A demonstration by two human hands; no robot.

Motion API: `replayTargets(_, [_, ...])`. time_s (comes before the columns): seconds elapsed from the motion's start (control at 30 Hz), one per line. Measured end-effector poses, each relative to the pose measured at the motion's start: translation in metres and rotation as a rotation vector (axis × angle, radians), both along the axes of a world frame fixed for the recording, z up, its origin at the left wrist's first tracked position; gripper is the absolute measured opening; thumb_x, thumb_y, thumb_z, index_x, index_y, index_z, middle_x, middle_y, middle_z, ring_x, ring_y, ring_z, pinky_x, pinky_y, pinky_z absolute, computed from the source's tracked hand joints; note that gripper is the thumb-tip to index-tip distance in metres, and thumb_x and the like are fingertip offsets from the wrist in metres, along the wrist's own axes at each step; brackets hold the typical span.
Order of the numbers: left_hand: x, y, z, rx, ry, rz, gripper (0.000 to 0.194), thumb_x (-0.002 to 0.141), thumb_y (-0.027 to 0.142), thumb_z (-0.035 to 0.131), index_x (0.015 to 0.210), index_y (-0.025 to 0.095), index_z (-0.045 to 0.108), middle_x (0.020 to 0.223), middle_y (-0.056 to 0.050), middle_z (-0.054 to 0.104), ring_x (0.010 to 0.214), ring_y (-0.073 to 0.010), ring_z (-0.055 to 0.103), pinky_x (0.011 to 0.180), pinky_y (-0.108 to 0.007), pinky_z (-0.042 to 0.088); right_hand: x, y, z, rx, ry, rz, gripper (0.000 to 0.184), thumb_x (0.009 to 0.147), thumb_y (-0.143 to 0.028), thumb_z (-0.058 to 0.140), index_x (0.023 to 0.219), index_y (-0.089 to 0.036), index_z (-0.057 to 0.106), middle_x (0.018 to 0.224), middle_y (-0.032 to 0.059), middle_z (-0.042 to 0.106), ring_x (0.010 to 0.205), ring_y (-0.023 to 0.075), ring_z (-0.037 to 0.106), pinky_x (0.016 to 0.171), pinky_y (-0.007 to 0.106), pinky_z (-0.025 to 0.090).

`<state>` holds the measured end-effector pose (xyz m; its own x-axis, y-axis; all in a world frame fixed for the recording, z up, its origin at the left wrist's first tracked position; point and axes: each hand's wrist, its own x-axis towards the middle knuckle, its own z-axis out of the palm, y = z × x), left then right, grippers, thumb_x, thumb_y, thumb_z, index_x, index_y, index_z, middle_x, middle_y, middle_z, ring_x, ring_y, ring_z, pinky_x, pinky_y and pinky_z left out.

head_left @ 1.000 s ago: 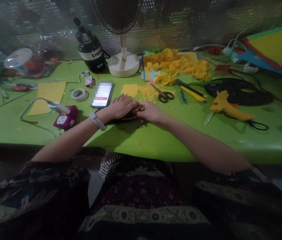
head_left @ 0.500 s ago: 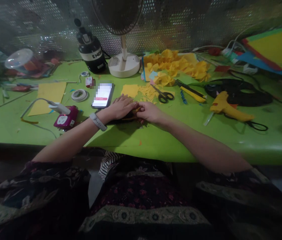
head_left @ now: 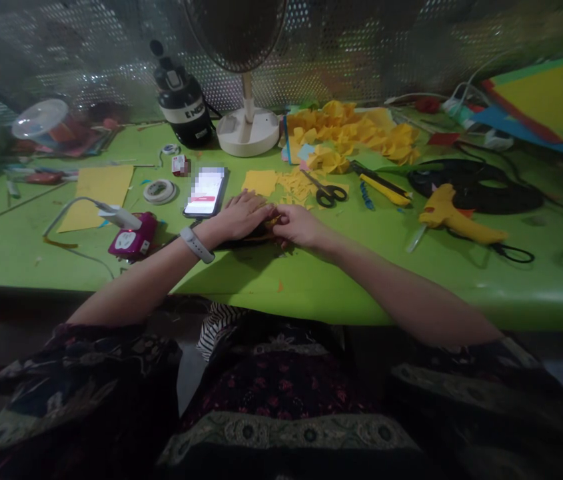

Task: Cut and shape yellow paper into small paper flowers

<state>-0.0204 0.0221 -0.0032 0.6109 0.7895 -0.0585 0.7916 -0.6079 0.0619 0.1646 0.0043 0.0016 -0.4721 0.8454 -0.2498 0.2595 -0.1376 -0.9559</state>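
My left hand lies flat with its fingers stretched out on a dark, low object near the table's front, which it mostly covers. Against that object's right side, my right hand has thumb and fingers pinched together. A bit of yellow-brown shows at those fingertips, too hidden to name. Just beyond the hands are a yellow paper square, a scatter of yellow paper scraps and dark-handled scissors. A lit phone lies left of my left hand.
Crumpled yellow paper pieces lie at the back, beside a white fan base and a black bottle. To the right are a yellow cutter and glue gun. A purple adapter and tape roll are left.
The view has shifted very slightly. Both hands stay in nearly the same place and pose.
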Motion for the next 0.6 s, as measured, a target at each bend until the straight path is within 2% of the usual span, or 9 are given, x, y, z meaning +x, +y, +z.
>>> replayTargets(0.23, [-0.0034,0.002,-0.0042,0.039,-0.025,-0.028,0.039,0.103,0.032,0.026,0.13,0.025,0.053,0.131,-0.009,0.057,0.135,-0.0275,0.042,0.119,-0.052,0.025,0.0006,-0.0014,0.0011,-0.006,0.011,-0.004,0.023,0.079,0.005,0.058,0.086,-0.017,0.056,0.063,-0.0022,0.06,0.047,0.008,0.055,0.044,0.019,0.052])
replayTargets(0.43, [-0.0029,0.0022,-0.0066,0.043,-0.017,0.014,0.042,0.102,0.032,0.025,0.132,0.023,0.053,0.135,-0.011,0.056,0.137,-0.0287,0.04,0.118,-0.053,0.026,0.0016,-0.0024,0.0014,0.001,0.035,0.006,0.023,0.079,0.005,0.057,0.087,-0.017,0.057,0.061,-0.003,0.06,0.047,0.007,0.055,0.041,0.016,0.05])
replayTargets(0.6, [-0.0027,0.0022,-0.0063,0.039,-0.015,0.017,0.041,0.102,0.03,0.026,0.133,0.023,0.053,0.136,-0.011,0.056,0.138,-0.0293,0.04,0.117,-0.054,0.027,0.0007,-0.0024,0.0025,0.0,0.005,-0.005,0.024,0.079,0.007,0.056,0.088,-0.016,0.057,0.063,-0.0029,0.061,0.046,0.0075,0.055,0.042,0.018,0.051])
